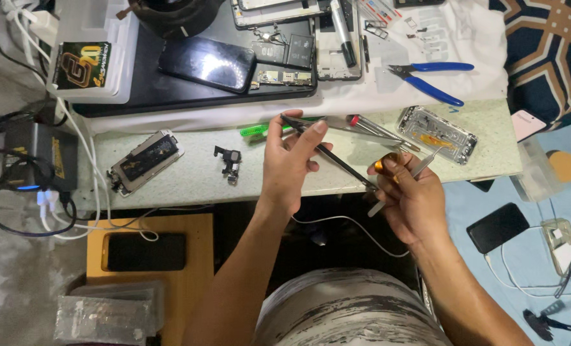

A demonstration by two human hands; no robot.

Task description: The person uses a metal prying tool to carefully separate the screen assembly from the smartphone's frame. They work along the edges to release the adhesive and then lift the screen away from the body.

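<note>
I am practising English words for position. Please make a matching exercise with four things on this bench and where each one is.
Things:
1. pliers
2. black phone
3. dark strip
4. metal phone frame

Places:
A. held between left hand and right hand
B. on the white cloth, far right
C. on the black mat, far side
D. on the pale bench, right of the hands

Pairs: 1-B, 2-C, 3-A, 4-D

I saw open room on the pale speckled bench [189, 176] between the small black camera part [228, 161] and the stripped silver phone frame [145, 161]. Farther right, the red-handled screwdriver [378, 130] and clear phone housing [437, 134] blocked passage.
</note>
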